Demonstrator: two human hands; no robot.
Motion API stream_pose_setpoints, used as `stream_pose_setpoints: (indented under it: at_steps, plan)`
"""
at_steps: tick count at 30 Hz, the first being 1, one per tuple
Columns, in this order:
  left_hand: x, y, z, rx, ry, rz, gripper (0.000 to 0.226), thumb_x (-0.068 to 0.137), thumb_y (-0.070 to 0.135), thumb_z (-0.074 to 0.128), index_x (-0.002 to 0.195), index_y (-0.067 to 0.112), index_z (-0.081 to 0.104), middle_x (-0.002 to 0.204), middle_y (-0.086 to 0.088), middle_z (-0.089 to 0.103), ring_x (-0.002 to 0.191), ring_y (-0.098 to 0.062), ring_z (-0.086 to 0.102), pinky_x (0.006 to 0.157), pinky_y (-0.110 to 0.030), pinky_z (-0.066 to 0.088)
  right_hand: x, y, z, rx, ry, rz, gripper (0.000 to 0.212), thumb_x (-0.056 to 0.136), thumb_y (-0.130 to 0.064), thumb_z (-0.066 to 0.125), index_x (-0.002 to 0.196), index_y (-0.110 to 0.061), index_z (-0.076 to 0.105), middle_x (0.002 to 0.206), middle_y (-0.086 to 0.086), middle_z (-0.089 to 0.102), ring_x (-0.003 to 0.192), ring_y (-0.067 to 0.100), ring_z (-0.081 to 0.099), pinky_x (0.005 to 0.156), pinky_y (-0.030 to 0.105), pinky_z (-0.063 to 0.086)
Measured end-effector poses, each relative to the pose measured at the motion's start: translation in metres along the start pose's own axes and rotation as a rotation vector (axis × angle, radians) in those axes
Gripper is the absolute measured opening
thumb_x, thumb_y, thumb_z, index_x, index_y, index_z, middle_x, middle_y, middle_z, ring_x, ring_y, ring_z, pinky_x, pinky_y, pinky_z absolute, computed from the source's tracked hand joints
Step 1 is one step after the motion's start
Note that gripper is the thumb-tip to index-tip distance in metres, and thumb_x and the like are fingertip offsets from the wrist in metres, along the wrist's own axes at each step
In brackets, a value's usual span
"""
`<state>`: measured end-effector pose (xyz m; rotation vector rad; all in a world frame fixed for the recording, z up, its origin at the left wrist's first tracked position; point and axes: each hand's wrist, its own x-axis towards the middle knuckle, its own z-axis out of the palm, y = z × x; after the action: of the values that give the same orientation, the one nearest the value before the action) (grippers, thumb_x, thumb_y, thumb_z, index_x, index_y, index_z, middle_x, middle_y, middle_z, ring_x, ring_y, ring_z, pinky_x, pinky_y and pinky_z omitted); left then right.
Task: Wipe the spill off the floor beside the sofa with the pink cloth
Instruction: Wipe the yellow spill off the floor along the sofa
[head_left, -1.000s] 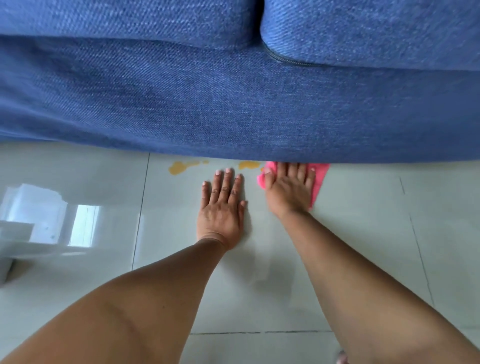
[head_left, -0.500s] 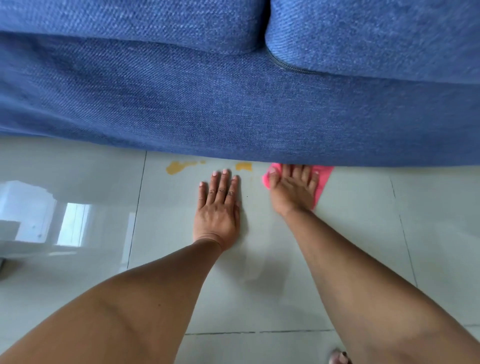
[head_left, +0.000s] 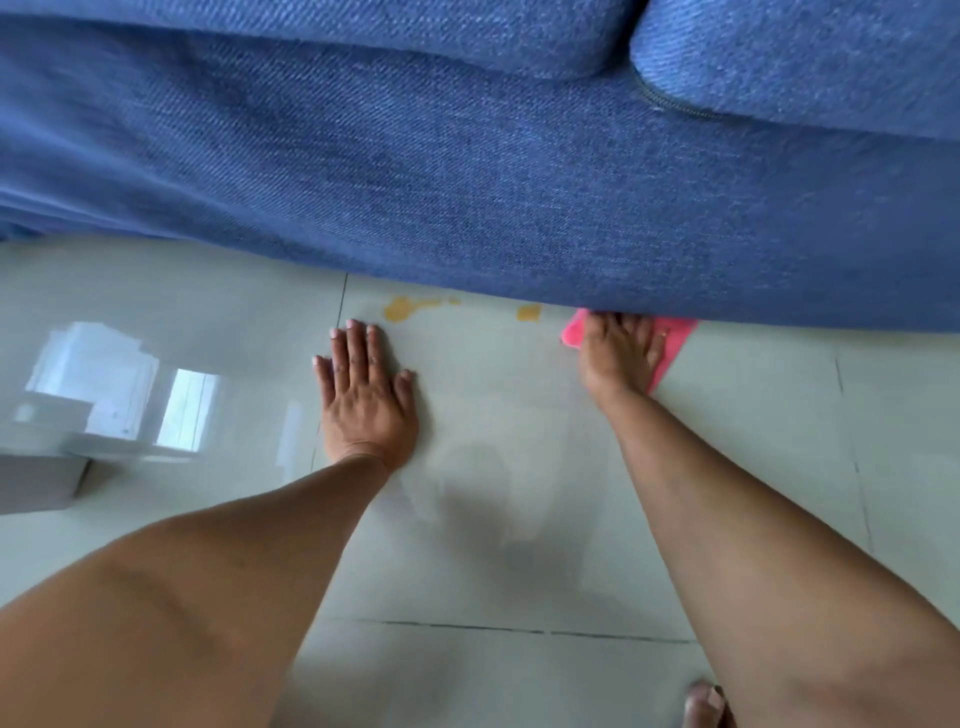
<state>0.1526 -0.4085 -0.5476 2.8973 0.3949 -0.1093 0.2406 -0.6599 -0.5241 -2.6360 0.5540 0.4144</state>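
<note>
Two yellow-orange patches of spill (head_left: 410, 307) lie on the pale tiled floor right at the base of the blue sofa (head_left: 467, 171); the smaller patch (head_left: 529, 312) is to the right. The pink cloth (head_left: 670, 345) lies flat on the floor against the sofa's edge, right of the spill, and my right hand (head_left: 621, 358) presses down on it with the fingertips tucked under the sofa's overhang. Flat on the bare tile below the larger patch rests my left hand (head_left: 366, 395), fingers spread, holding nothing.
The sofa fills the whole upper half of the view. A grey box corner (head_left: 39, 480) stands on the floor at the left edge, beside bright window reflections. Toes of a foot (head_left: 704, 704) show at the bottom right. Tile joints (head_left: 519, 630) cross the floor.
The view has swung so both hands sit farther apart. My right hand and the cloth now lie farther right of the spill; the left hand has shifted left, fingers spread.
</note>
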Motion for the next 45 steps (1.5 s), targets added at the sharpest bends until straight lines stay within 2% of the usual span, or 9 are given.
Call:
stream_pose_setpoints:
  at_steps: [8,12,18,25,32,35,37,40,45]
  plan:
    - [0.000,-0.002,0.002,-0.007,-0.012,0.008,0.068,0.095,0.039,0.021,0.155,0.009,0.012,0.163,-0.010,0.005,0.150,-0.027,-0.001,0.121,-0.047,0.001,-0.111,0.015,0.050,-0.367,-0.039,-0.637,0.060,0.095,-0.055,0.025,0.153,-0.041,0.018,0.165,-0.002,0.009,0.152,0.020,0.009,0.120,0.048,0.007]
    - [0.000,-0.001,0.001,0.002,-0.027,0.007,0.067,0.096,0.039,0.021,0.155,0.009,0.009,0.163,-0.010,0.002,0.150,-0.026,-0.004,0.121,-0.046,-0.002,-0.118,0.076,0.030,-0.475,0.018,-0.421,0.065,0.093,-0.063,0.022,0.153,-0.046,0.009,0.166,-0.007,0.000,0.153,0.018,0.001,0.118,0.059,0.003]
    - [0.000,0.000,0.001,0.006,-0.030,-0.001,0.066,0.097,0.038,0.023,0.154,0.010,0.006,0.163,-0.010,0.001,0.150,-0.026,-0.005,0.121,-0.046,-0.004,-0.072,-0.024,0.055,-0.277,0.084,-0.136,0.064,0.094,-0.057,0.023,0.154,-0.042,0.008,0.166,-0.001,-0.005,0.152,0.022,-0.008,0.116,0.064,-0.004]
    - [0.000,-0.005,-0.003,-0.068,-0.031,0.036,0.065,0.097,0.037,0.025,0.155,0.010,0.011,0.163,-0.009,0.005,0.150,-0.024,-0.002,0.121,-0.043,-0.003,-0.138,0.003,0.073,-0.415,-0.009,-0.749,0.059,0.099,-0.040,0.031,0.155,-0.025,0.023,0.164,0.001,0.020,0.151,0.022,0.018,0.118,0.051,0.022]
    - [0.013,-0.058,-0.015,0.020,-0.013,-0.086,0.065,0.099,0.041,0.019,0.155,0.012,0.005,0.164,-0.005,-0.003,0.150,-0.022,-0.008,0.121,-0.045,-0.003,-0.039,0.003,0.035,-0.258,0.154,-0.147,0.059,0.098,-0.038,0.019,0.154,-0.020,0.027,0.164,0.005,0.021,0.151,0.023,0.014,0.121,0.049,0.008]
    - [0.010,-0.060,-0.011,0.028,0.012,-0.069,0.064,0.098,0.040,0.018,0.155,0.013,0.005,0.164,-0.004,-0.001,0.150,-0.021,-0.006,0.121,-0.044,-0.002,-0.009,-0.065,0.045,-0.128,0.094,-0.126,0.047,0.100,-0.036,0.027,0.136,-0.027,0.055,0.154,0.002,0.042,0.146,0.021,0.025,0.120,0.044,0.006]
    - [0.011,-0.061,-0.010,0.009,0.018,-0.067,0.063,0.098,0.037,0.019,0.156,0.014,0.007,0.164,-0.004,0.001,0.150,-0.021,-0.005,0.122,-0.043,-0.002,-0.014,-0.113,0.060,-0.115,0.050,-0.253,0.053,0.097,-0.041,0.021,0.131,-0.027,0.060,0.149,0.000,0.049,0.142,0.020,0.033,0.118,0.040,0.013]
    - [0.013,-0.065,-0.009,-0.014,0.038,-0.054,0.062,0.096,0.034,0.016,0.155,0.014,0.012,0.164,-0.004,0.005,0.151,-0.021,-0.001,0.122,-0.042,0.000,-0.052,-0.159,0.090,-0.254,-0.008,-0.544,0.054,0.098,-0.043,0.023,0.150,-0.034,0.033,0.160,-0.004,0.032,0.147,0.021,0.024,0.120,0.045,0.008]
    - [0.013,-0.065,-0.009,-0.045,0.028,-0.050,0.061,0.097,0.032,0.016,0.155,0.014,0.011,0.164,-0.004,0.004,0.151,-0.020,-0.001,0.122,-0.041,-0.003,-0.088,-0.104,0.094,-0.447,-0.091,-0.974,0.057,0.098,-0.045,0.021,0.154,-0.038,0.017,0.165,-0.003,0.012,0.152,0.020,0.011,0.122,0.049,0.008]
